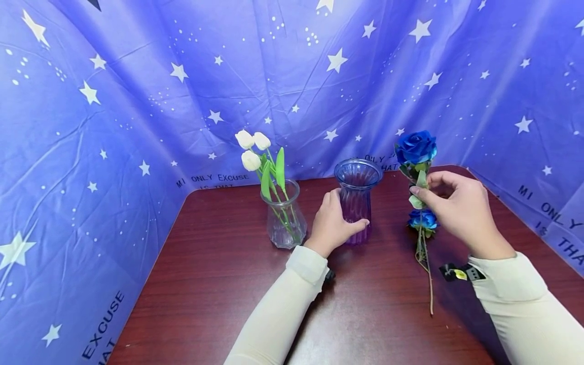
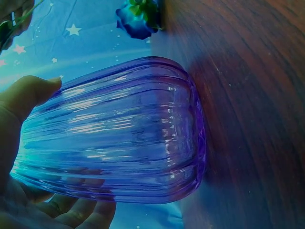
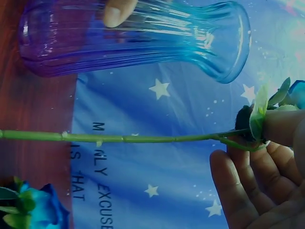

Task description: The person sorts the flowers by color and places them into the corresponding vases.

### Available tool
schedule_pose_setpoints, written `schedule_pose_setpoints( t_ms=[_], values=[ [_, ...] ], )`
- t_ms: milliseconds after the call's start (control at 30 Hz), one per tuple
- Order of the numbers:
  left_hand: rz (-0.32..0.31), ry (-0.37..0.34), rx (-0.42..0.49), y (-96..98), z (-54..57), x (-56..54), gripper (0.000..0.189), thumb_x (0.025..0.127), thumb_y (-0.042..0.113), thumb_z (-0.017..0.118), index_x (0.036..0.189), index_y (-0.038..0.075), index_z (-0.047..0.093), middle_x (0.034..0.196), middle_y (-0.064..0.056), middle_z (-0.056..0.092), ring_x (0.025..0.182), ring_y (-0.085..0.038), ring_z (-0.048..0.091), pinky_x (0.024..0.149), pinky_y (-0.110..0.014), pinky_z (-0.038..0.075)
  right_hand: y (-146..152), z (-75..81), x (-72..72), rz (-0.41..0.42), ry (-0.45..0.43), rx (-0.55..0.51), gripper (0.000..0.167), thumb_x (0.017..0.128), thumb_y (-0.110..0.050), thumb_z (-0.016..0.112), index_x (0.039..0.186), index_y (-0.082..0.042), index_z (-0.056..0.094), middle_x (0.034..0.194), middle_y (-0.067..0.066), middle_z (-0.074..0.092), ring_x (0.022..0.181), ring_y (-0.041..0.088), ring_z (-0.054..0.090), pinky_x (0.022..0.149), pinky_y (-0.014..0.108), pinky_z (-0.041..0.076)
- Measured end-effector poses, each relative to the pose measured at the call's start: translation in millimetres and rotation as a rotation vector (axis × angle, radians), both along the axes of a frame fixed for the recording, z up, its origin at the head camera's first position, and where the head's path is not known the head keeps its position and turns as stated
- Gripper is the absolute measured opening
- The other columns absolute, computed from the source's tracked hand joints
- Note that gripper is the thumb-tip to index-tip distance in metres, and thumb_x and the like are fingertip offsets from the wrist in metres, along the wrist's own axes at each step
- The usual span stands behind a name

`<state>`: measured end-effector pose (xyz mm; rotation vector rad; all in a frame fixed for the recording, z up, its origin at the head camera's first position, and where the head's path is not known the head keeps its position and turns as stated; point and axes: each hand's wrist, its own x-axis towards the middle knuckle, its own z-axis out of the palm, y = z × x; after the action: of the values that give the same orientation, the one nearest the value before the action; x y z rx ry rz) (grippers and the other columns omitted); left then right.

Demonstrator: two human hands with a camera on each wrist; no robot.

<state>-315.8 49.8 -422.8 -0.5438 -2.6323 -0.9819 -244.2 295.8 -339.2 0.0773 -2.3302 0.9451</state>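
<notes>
A ribbed glass vase [image 1: 357, 203], blue at its flared mouth and purple toward the base, stands on the table. My left hand [image 1: 335, 223] grips its side; the left wrist view shows the thumb [image 2: 35, 93] on one side and fingers behind the glass [image 2: 128, 133]. To the right of the vase, my right hand [image 1: 461, 210] pinches a blue artificial rose [image 1: 416, 147] by the stem just under the bloom. Its green stem [image 3: 157, 139] hangs down, apart from the vase. A second blue rose [image 1: 423, 221] lies on the table beneath.
Left of my left hand, a clear glass vase [image 1: 286, 230] holds several white tulips [image 1: 251, 160] with green leaves. The dark red wooden table [image 1: 219, 294] is backed by a blue star-printed cloth [image 1: 292, 76] along its sides and rear.
</notes>
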Motion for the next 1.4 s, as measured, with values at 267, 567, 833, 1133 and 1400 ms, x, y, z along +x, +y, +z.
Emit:
schedule_pose_setpoints(
  t_ms=[267, 567, 833, 1133, 1400],
  values=[
    [0.002, -0.018, -0.014, -0.4, -0.7, -1.0, 0.098, 0.076, 0.055, 0.087, 0.149, 0.010, 0.040, 0.132, -0.005, 0.054, 0.111, -0.023, 0.065, 0.095, -0.038, 0.056, -7.1, 20.0, 1.9, 0.018, 0.028, -0.006, 0.020, 0.086, -0.035, 0.085, 0.090, -0.018, 0.076, 0.068, -0.018, 0.068, 0.058, -0.002, 0.057, 0.055, 0.020, 0.039],
    [-0.001, -0.055, 0.002, -1.2, -0.1, 1.6, 0.095, 0.076, 0.055, 0.087, 0.147, 0.011, 0.041, 0.128, -0.004, 0.054, 0.110, -0.021, 0.063, 0.095, -0.036, 0.056, -13.9, 41.1, 2.7, 0.030, 0.094, -0.009, 0.018, 0.085, -0.029, 0.086, 0.090, -0.015, 0.076, 0.068, -0.025, 0.065, 0.058, -0.006, 0.057, 0.054, 0.017, 0.037],
    [-0.004, -0.051, 0.004, -1.2, -0.6, 1.3, 0.098, 0.075, 0.053, 0.089, 0.148, 0.010, 0.039, 0.128, -0.005, 0.053, 0.111, -0.022, 0.063, 0.096, -0.037, 0.056, -20.7, 58.4, 2.4, 0.048, 0.148, -0.049, 0.018, 0.086, -0.026, 0.085, 0.092, -0.012, 0.077, 0.070, -0.029, 0.066, 0.057, -0.009, 0.059, 0.051, 0.016, 0.036],
    [-0.007, -0.037, -0.002, -0.8, -2.5, 0.9, 0.100, 0.074, 0.053, 0.089, 0.148, 0.010, 0.039, 0.129, -0.005, 0.053, 0.112, -0.021, 0.062, 0.097, -0.037, 0.056, -35.6, 77.9, 11.0, 0.039, 0.257, -0.123, 0.015, 0.085, -0.013, 0.085, 0.088, -0.006, 0.072, 0.071, -0.028, 0.063, 0.058, -0.010, 0.055, 0.056, 0.010, 0.039],
    [-0.013, -0.038, -0.001, -0.2, -2.9, 1.8, 0.099, 0.074, 0.052, 0.090, 0.148, 0.010, 0.039, 0.128, -0.006, 0.053, 0.113, -0.021, 0.061, 0.098, -0.037, 0.055, -44.4, 93.0, 15.5, 0.081, 0.289, -0.185, 0.012, 0.085, -0.008, 0.084, 0.088, -0.008, 0.073, 0.073, -0.025, 0.067, 0.059, -0.008, 0.060, 0.058, 0.010, 0.044]
  ],
)
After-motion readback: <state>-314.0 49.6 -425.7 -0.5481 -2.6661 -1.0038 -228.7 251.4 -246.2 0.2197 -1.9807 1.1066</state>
